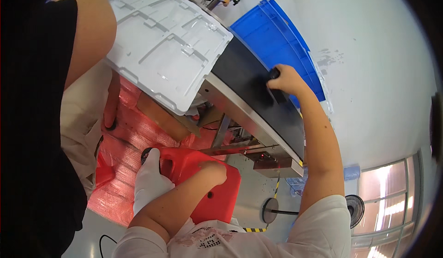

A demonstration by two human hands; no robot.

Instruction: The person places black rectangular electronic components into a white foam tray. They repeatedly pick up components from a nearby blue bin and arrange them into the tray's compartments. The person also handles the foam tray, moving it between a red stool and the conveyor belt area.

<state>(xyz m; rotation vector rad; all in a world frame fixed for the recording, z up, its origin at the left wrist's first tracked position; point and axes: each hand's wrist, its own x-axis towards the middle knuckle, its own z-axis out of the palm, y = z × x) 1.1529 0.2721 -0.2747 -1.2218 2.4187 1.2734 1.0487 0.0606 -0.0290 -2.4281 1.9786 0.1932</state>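
Right hand: in the head view, our right hand pinches a black, block-shaped piece between thumb and fingers.
Black piece: over the flat black conveyor belt, near the blue plastic crate – whether it touches the belt, we cannot tell.
Left hand: our left hand lies over the red plastic stool; we cannot tell whether its fingers are spread or curled.
Belt step: we judge this to be handling at the belt; the next move calls for a steady pinch.
Edges: crate wall beyond, silver metal rail nearer us, white moulded plastic tray to the left.
Room: most seems to lie along the belt, toward its near end.
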